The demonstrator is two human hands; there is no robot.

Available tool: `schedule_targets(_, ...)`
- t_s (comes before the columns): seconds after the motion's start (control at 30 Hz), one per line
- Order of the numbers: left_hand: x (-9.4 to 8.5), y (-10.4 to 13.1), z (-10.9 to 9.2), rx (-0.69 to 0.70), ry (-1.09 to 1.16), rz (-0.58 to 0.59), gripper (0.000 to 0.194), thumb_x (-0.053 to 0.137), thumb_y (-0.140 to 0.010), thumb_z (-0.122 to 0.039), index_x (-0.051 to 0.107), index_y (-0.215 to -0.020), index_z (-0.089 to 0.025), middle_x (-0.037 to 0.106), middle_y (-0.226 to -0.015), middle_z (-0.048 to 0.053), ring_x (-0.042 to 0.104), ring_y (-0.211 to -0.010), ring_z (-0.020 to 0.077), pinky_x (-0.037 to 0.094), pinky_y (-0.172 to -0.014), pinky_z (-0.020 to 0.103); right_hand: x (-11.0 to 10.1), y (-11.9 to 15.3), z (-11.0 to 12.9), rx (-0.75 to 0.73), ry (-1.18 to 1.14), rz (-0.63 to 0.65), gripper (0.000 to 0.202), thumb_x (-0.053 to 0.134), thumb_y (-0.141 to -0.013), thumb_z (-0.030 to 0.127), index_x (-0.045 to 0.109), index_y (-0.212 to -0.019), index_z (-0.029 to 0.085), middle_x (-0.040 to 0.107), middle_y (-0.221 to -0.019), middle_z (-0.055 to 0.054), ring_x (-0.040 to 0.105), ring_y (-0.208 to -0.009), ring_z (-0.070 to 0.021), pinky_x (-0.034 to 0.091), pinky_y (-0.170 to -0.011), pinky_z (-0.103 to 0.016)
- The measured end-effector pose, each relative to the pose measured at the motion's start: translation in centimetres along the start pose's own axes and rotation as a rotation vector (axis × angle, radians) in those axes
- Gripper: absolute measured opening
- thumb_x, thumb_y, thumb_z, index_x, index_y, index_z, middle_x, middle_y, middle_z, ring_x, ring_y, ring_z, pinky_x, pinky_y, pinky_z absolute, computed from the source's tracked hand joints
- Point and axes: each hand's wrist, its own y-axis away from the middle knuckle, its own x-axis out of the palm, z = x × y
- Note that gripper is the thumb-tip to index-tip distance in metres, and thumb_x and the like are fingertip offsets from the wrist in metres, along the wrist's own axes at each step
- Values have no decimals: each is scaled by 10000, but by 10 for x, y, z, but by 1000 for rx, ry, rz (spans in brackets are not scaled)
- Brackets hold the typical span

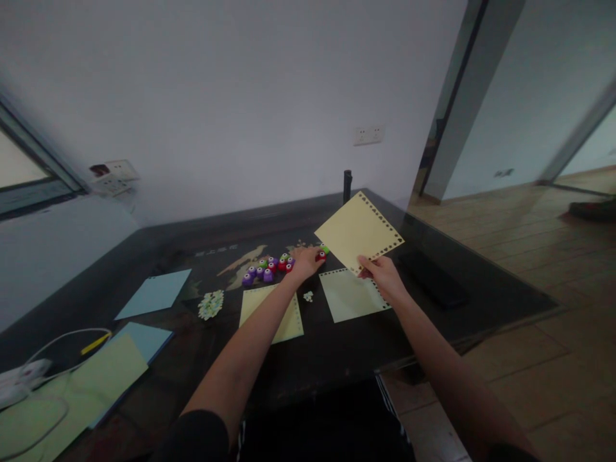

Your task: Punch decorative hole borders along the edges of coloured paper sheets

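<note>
My right hand (380,274) pinches the lower corner of a yellow sheet of paper (359,232), held tilted above the table. Small shapes are punched along two of its edges. Reaching across to the middle, my left hand (306,262) has its fingertips closed on a small red craft punch (321,256), with a green one (324,248) just behind. Several purple, red and green craft punches (267,275) stand grouped to the left. A punched pale green sheet (344,301) lies below the raised paper. Under my left forearm is another punched yellow sheet (286,327).
Paper cut-outs form a large pile (210,305) at left and a small one (308,296) between the sheets. Blue paper (156,294), stacked sheets (91,385) and a white power strip with cables (24,374) occupy the left. A dark flat object (433,280) lies right; a black post (347,186) stands behind.
</note>
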Motion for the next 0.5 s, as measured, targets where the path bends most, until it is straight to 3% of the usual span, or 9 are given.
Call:
schedule_targets(0.1, -13, 8, 0, -48, 153, -127, 265, 578, -797, -211, 630, -1048, -146, 650, -1090, 102, 569, -1005, 216, 417, -914, 359, -1, 0, 0, 31, 22, 56, 389, 754, -586, 499, 599, -599, 143, 602, -500, -42, 551, -458, -139, 455, -484, -270)
schedule_targets(0.17, -26, 14, -1, -124, 360, -186, 228, 485, -838, -193, 646, -989, -136, 674, -981, 88, 601, -877, 185, 460, -826, 320, -1, 0, -1, 54, 22, 108, 366, 762, -597, 471, 609, -599, 139, 615, -524, -50, 558, -473, -140, 471, -505, -276)
schedule_targets(0.3, -56, 28, -7, -164, 750, -176, 322, 439, -867, -346, 650, -974, -127, 675, -858, 46, 596, -744, 152, 477, -683, 258, 0, 1, -6, 86, 58, 232, 336, 752, -630, 446, 646, -637, 127, 647, -587, -66, 559, -493, -136, 479, -517, -277)
schedule_targets(0.4, -70, 41, -11, -134, 761, -156, 387, 474, -839, -444, 669, -907, -117, 673, -809, 42, 576, -722, 146, 449, -645, 233, 2, 1, -10, 113, 113, 294, 319, 743, -643, 434, 663, -657, 126, 661, -615, -69, 560, -506, -136, 481, -522, -276)
schedule_targets(0.5, -73, 52, -11, -124, 700, -176, 309, 566, -778, -403, 678, -835, -121, 671, -797, 47, 571, -721, 150, 435, -644, 236, 3, 2, -10, 136, 167, 315, 310, 743, -636, 429, 665, -654, 129, 664, -616, -68, 562, -513, -138, 484, -531, -280)
